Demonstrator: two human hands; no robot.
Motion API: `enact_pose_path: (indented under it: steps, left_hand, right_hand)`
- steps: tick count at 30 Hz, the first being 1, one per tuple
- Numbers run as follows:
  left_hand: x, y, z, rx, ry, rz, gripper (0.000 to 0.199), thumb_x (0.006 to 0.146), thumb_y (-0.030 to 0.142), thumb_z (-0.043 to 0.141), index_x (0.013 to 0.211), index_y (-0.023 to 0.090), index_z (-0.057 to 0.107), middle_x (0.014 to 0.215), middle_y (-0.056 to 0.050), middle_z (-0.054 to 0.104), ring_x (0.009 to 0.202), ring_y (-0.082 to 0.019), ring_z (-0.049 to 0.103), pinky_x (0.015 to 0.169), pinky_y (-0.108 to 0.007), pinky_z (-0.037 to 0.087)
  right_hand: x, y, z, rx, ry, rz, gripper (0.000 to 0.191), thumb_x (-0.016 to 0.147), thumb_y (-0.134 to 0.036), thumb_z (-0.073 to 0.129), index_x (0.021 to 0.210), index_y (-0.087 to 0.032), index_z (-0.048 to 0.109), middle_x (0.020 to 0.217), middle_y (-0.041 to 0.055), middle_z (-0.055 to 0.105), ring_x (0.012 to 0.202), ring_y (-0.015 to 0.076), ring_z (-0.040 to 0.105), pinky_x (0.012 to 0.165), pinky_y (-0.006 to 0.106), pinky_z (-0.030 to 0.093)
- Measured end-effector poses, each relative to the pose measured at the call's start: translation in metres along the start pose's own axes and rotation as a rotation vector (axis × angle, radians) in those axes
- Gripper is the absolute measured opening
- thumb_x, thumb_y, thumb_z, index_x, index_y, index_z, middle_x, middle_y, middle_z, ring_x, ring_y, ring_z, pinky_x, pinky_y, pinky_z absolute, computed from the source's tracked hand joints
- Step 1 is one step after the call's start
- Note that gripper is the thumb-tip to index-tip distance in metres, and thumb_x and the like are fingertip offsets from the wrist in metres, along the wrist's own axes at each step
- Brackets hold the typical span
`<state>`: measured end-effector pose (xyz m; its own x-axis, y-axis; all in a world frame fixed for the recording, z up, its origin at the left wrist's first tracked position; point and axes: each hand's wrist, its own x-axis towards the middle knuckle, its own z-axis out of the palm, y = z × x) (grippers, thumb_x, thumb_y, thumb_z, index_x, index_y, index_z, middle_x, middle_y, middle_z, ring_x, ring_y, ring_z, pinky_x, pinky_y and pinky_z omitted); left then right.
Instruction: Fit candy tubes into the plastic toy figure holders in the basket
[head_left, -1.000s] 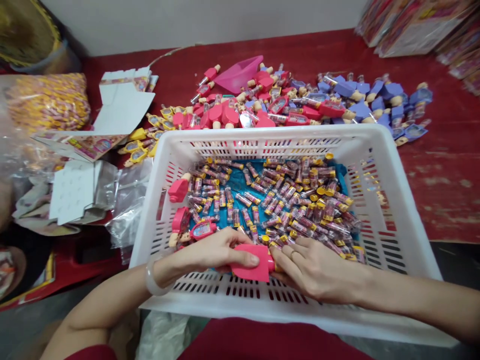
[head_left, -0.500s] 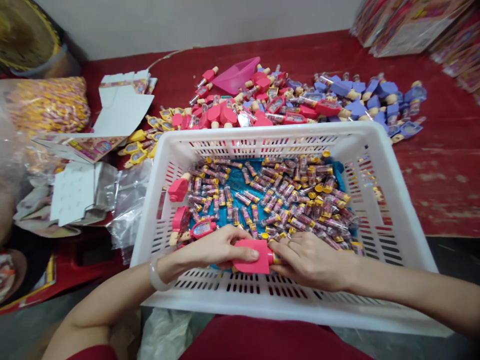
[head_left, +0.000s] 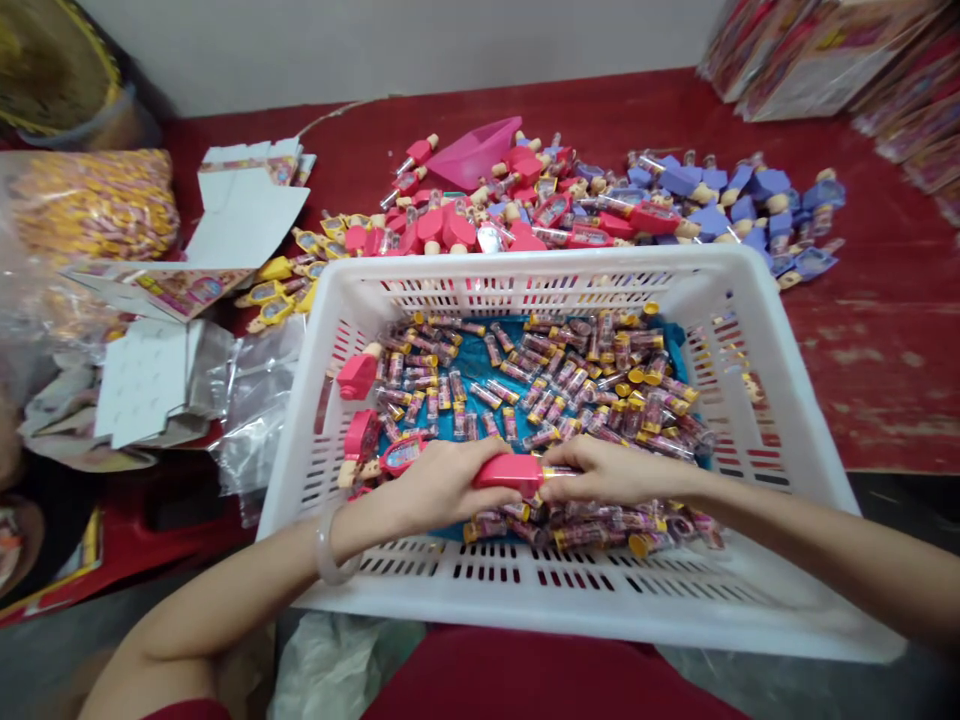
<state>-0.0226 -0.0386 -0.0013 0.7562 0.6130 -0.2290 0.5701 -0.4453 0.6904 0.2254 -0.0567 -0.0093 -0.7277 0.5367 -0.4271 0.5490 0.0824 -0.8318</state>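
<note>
My left hand (head_left: 450, 483) is closed round a pink plastic piece (head_left: 511, 474) above the near half of a white slotted basket (head_left: 600, 262). At the piece's right end, my right hand (head_left: 600, 470) pinches a small clear tube (head_left: 556, 472) that meets it; whether the two are joined cannot be made out. Below and beyond both hands, many small tubes with yellow caps (head_left: 562, 385) lie on a blue sheet (head_left: 472, 352) in the basket. Several pink pieces (head_left: 358, 374) rest along the basket's left side.
Behind the basket, pink and purple pieces (head_left: 705, 205) are heaped on the red table (head_left: 900, 350), beside a pink scoop (head_left: 476, 155). White cards (head_left: 244, 220), a bag of yellow pieces (head_left: 97, 205) and clear bags (head_left: 262, 400) lie left. Packed bundles (head_left: 817, 60) stand back right.
Both hands have moved slightly up and away from the basket's near wall. The pink piece has turned, so a narrower side now shows. More tubes show below the hands.
</note>
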Motion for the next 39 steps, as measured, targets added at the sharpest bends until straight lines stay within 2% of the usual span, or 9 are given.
enact_pose_path:
  steps: [6, 10, 14, 17, 20, 24, 27, 31, 39]
  left_hand:
    - [0.009, -0.004, 0.000, -0.552, -0.486, -0.137, 0.036, 0.087, 0.049, 0.052, 0.102, 0.016, 0.059, 0.083, -0.004, 0.068, 0.058, -0.013, 0.056, 0.049, -0.023, 0.038]
    - [0.003, -0.009, 0.022, 0.012, -0.162, 0.062, 0.037, 0.084, 0.028, 0.054, 0.120, 0.017, 0.054, 0.102, -0.009, 0.067, 0.084, -0.023, 0.063, 0.071, -0.032, 0.046]
    - [0.016, -0.021, 0.022, 0.366, -0.042, 0.220, 0.042, 0.087, 0.024, 0.050, 0.129, 0.020, 0.050, 0.111, -0.010, 0.064, 0.099, -0.024, 0.060, 0.087, -0.036, 0.043]
    - [0.032, -0.041, -0.013, 0.544, 0.231, 0.049, 0.057, 0.088, 0.028, 0.053, 0.142, 0.022, 0.035, 0.137, -0.014, 0.049, 0.121, -0.028, 0.047, 0.100, -0.040, 0.034]
    - [0.034, -0.069, -0.054, 0.657, 0.477, -0.448, 0.066, 0.089, 0.030, 0.053, 0.146, 0.011, 0.026, 0.143, -0.021, 0.040, 0.127, -0.032, 0.040, 0.103, -0.041, 0.030]
    - [0.028, -0.102, -0.065, 0.636, 0.496, -0.660, 0.049, 0.088, 0.017, 0.045, 0.132, -0.004, 0.043, 0.118, -0.031, 0.057, 0.115, -0.041, 0.048, 0.094, -0.052, 0.031]
    - [0.030, -0.115, -0.056, 0.590, 0.494, -0.680, 0.043, 0.086, 0.009, 0.038, 0.126, -0.004, 0.050, 0.119, -0.031, 0.056, 0.119, -0.041, 0.045, 0.095, -0.054, 0.028]
    - [0.033, -0.119, -0.056, 0.509, 0.534, -0.665, 0.040, 0.083, 0.003, 0.034, 0.112, -0.005, 0.059, 0.120, -0.032, 0.055, 0.124, -0.041, 0.038, 0.098, -0.055, 0.024]
    - [0.035, -0.084, -0.074, 0.115, 0.754, -0.499, 0.047, 0.081, 0.017, 0.054, 0.128, 0.010, 0.049, 0.139, -0.021, 0.043, 0.132, -0.038, 0.028, 0.107, -0.053, 0.019]
  right_hand:
    - [0.005, 0.006, 0.019, -0.789, 0.304, 0.103, 0.014, 0.082, -0.018, 0.053, 0.090, -0.010, 0.062, 0.076, 0.0115, 0.066, 0.063, 0.0179, 0.055, 0.055, 0.028, 0.029]
    - [0.008, 0.021, 0.033, -0.403, 0.096, 0.182, 0.019, 0.081, -0.034, 0.059, 0.078, -0.015, 0.061, 0.065, 0.0024, 0.061, 0.054, 0.0128, 0.049, 0.050, 0.024, 0.028]
    - [0.017, 0.036, 0.033, 0.106, -0.052, 0.205, 0.029, 0.075, -0.044, 0.064, 0.067, -0.018, 0.054, 0.056, -0.0056, 0.047, 0.049, 0.0088, 0.038, 0.047, 0.022, 0.029]
    - [0.030, 0.037, -0.006, 0.204, 0.172, 0.263, 0.029, 0.071, -0.043, 0.068, 0.066, -0.018, 0.054, 0.055, -0.0053, 0.046, 0.048, 0.0091, 0.037, 0.045, 0.023, 0.028]
    - [0.046, 0.020, -0.077, 0.256, 0.521, 0.247, 0.032, 0.068, -0.045, 0.072, 0.074, -0.017, 0.057, 0.054, -0.0038, 0.048, 0.044, 0.0095, 0.039, 0.040, 0.023, 0.029]
    - [0.075, -0.012, -0.141, 0.274, 0.820, -0.048, 0.035, 0.092, -0.043, 0.042, 0.110, -0.014, 0.051, 0.086, 0.0073, 0.064, 0.054, 0.0116, 0.055, 0.052, 0.025, 0.047]
    - [0.109, -0.023, -0.127, -0.230, 0.752, 0.170, 0.034, 0.095, -0.034, 0.039, 0.121, -0.015, 0.050, 0.104, 0.0110, 0.066, 0.079, 0.0172, 0.064, 0.071, 0.029, 0.051]
    - [0.150, -0.008, -0.080, -0.409, 0.688, 0.328, 0.028, 0.091, -0.030, 0.053, 0.104, -0.008, 0.062, 0.113, 0.0203, 0.062, 0.110, 0.0309, 0.056, 0.093, 0.042, 0.042]
    - [0.168, 0.022, -0.063, -0.426, 0.556, 0.478, 0.029, 0.088, -0.037, 0.061, 0.101, -0.011, 0.062, 0.107, 0.0115, 0.063, 0.101, 0.0242, 0.060, 0.089, 0.045, 0.047]
